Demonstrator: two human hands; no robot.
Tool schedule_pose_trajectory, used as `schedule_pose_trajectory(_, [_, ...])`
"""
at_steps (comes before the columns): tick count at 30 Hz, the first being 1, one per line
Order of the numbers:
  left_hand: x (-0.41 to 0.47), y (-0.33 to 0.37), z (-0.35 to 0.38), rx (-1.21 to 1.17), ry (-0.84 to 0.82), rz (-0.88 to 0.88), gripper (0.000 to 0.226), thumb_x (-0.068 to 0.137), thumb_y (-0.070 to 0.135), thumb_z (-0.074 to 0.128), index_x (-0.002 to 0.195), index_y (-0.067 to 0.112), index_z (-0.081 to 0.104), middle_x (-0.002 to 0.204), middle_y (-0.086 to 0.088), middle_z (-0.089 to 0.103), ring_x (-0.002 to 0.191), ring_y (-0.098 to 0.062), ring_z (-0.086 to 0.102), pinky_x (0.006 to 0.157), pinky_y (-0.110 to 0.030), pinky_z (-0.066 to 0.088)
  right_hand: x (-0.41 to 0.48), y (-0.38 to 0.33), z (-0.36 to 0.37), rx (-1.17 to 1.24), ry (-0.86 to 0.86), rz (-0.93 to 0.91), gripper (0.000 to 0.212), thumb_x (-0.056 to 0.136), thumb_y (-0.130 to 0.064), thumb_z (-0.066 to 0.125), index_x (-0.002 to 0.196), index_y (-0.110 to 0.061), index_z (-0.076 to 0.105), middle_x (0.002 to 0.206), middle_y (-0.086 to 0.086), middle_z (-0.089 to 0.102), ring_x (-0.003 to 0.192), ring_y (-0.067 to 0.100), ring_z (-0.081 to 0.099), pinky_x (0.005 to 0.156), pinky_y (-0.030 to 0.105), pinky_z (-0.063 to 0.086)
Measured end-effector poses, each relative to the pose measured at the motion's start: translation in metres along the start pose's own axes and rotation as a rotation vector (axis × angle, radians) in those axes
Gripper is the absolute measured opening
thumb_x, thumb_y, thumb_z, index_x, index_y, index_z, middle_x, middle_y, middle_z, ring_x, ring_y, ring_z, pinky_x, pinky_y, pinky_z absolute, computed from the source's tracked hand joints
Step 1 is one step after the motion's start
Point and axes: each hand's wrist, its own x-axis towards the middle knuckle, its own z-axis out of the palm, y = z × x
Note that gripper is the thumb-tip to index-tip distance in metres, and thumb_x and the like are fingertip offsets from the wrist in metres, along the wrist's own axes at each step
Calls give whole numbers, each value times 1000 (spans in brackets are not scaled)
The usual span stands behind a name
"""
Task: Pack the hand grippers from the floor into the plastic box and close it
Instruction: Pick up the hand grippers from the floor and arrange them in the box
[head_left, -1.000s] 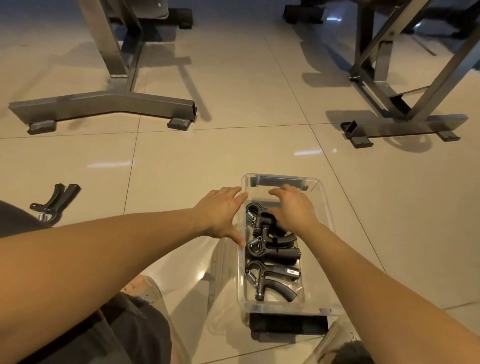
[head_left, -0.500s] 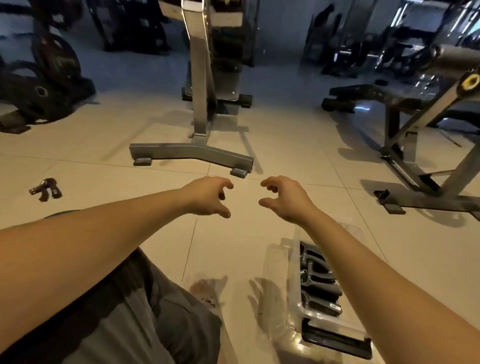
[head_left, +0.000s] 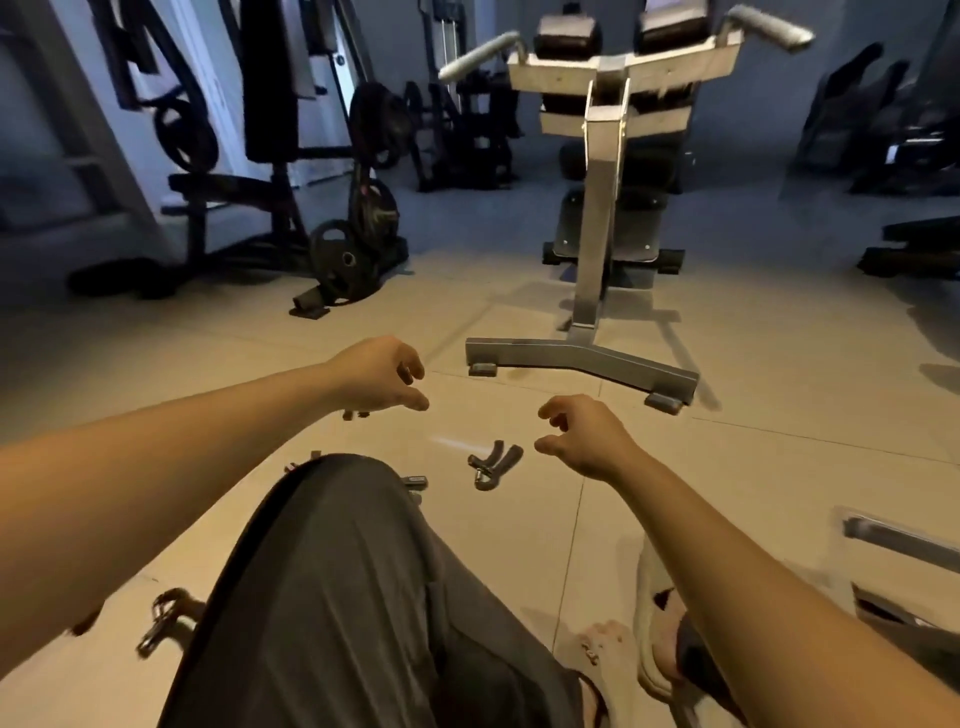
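A dark hand gripper lies on the tiled floor between my two hands. Another hand gripper lies at the lower left beside my knee. Bits of more grippers peek out from behind the knee and under my left hand. My left hand hovers above the floor with loosely curled fingers and holds nothing. My right hand hangs just right of the middle gripper, also loosely curled and empty. Only a corner of the clear plastic box shows at the right edge.
My knee in grey cloth fills the lower middle, with bare feet and a slipper to its right. A metal machine base stands on the floor just beyond my hands. Weight plates and dark gym machines stand at the back left.
My view has swung left and up, away from the box. Both hands left the box and moved left with it, now hovering over the grippers on the floor.
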Motion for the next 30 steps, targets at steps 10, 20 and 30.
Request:
schedule_pose_trajectory(10, [54, -130, 26, -95, -76, -225, 46, 81, 36, 82, 120, 16, 67, 109, 0, 69, 97, -18, 66, 91, -37, 57, 112, -1, 79, -92, -169, 24, 45, 89, -19, 73, 133, -15, 62, 120, 4, 68, 105, 22, 64, 90, 37, 55])
schedule_pose_trajectory(20, [142, -209, 192, -554, -229, -606, 34, 80, 43, 80, 91, 10, 75, 89, -13, 76, 78, -22, 70, 63, -32, 55, 233, 67, 173, -300, -317, -2, 42, 87, -18, 64, 128, -22, 62, 120, 0, 66, 103, 25, 62, 71, 32, 42])
schedule_pose_trajectory(30, [219, -224, 325, -738, -218, -860, 66, 73, 43, 84, 123, 13, 53, 100, 0, 69, 93, -19, 63, 79, -32, 50, 311, 130, 242, -440, -530, -45, 65, 87, -11, 62, 149, -22, 44, 142, 0, 49, 126, 25, 50, 94, 37, 47])
